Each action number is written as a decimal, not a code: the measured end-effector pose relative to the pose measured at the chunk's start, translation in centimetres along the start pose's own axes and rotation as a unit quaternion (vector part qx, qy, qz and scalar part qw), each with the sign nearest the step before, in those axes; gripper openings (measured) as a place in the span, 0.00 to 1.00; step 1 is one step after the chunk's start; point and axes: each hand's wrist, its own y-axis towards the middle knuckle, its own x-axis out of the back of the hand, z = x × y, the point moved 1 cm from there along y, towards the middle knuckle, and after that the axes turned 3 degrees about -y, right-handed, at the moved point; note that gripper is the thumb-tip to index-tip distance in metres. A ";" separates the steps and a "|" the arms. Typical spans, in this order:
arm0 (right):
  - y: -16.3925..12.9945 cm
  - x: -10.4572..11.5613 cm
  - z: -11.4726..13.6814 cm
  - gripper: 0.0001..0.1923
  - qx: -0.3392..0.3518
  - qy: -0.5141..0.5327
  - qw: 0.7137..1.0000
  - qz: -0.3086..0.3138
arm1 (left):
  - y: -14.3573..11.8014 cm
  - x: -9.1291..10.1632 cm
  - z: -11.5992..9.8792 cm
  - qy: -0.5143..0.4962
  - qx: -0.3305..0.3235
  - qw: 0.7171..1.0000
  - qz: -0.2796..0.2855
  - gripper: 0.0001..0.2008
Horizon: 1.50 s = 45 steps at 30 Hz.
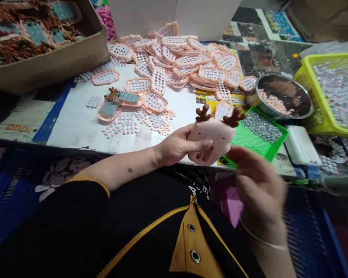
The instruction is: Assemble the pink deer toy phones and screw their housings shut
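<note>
Head view, looking down over a cluttered worktable (75,127): the left hand (176,148) grips a pale pink plastic toy shell with two brown antlers (211,139), thumb laid across its perforated back and fingers wrapped beneath, so the hold is closed on the shell. The right hand (258,185) sits just beside the shell's lower right edge, blurred by motion; whether its fingers are closed on anything cannot be told, and no contact with the shell is clear. The shell is held in the air over the near table edge, in front of a green plastic tray of small silvery parts (274,148). Its long axis runs roughly upright, tilted slightly away from the person, antlers pointing up and toward the far side of the table, the speaker-hole back facing the camera. For sound handling, the supporting thumb is best kept clear of the lower rim where the other hand works, and the shell held steady near the tray rather than swung. Beyond it lie a heap of pink keypad face plates with white buttons (185,61), a finished antlered piece with a grey-green screen (124,97), a round steel bowl holding pink pieces (284,96), a yellow plastic basket (330,123) and a brown cardboard box of assembled pieces (46,65).
</note>
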 end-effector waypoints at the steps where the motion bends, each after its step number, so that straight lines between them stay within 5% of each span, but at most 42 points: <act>1: 0.5 -1.2 -0.5 0.23 -0.006 0.031 0.999 0.028 | -0.5 0.1 -0.2 0.008 -0.005 1.000 0.000 0.26; 6: 2.9 -6.2 -2.5 0.15 -0.054 0.105 0.989 0.085 | -2.5 1.6 -1.4 0.056 0.012 0.998 -0.004 0.25; 14: 4.1 -9.2 -2.9 0.16 -0.034 0.052 0.986 0.156 | -4.1 4.5 -2.3 0.093 -0.013 0.994 -0.064 0.27; 16: 4.5 -9.9 -3.4 0.22 -0.037 0.045 0.974 0.219 | -6.1 5.9 -3.7 0.144 -0.024 0.984 -0.106 0.26; 19: 5.4 -10.7 -3.9 0.30 -0.061 0.037 0.954 0.292 | -12.5 8.7 -8.3 0.246 0.004 0.956 -0.158 0.26; 21: 6.1 -11.1 -4.0 0.26 -0.083 0.017 0.946 0.312 | -17.9 10.1 -12.1 0.384 0.074 0.901 -0.189 0.25; 23: 6.6 -11.5 -4.1 0.23 -0.090 -0.004 0.947 0.309 | -22.5 10.7 -15.4 0.567 0.141 0.774 -0.243 0.22; 25: 7.0 -11.9 -4.1 0.23 -0.092 -0.013 0.950 0.297 | -24.5 10.5 -17.1 0.626 0.111 0.700 -0.324 0.25; 28: 7.0 -12.1 -4.4 0.24 -0.100 -0.016 0.952 0.288 | -22.0 10.3 -16.6 0.635 0.057 0.675 -0.371 0.30; 34: 6.0 -11.5 -4.7 0.23 -0.085 -0.023 0.962 0.257 | -8.6 13.6 -14.9 0.817 0.039 0.538 -0.206 0.35; 38: 5.8 -11.6 -4.8 0.22 -0.089 0.005 0.968 0.235 | -2.2 16.8 -17.0 0.843 0.129 0.503 -0.138 0.47; 41: 6.0 -11.8 -4.8 0.22 -0.109 0.031 0.967 0.228 | 0.0 17.9 -18.8 0.847 0.169 0.488 -0.124 0.51; 45: 6.7 -11.7 -5.1 0.21 -0.180 0.120 0.948 0.233 | -0.4 16.5 -19.4 0.862 0.101 0.478 -0.135 0.51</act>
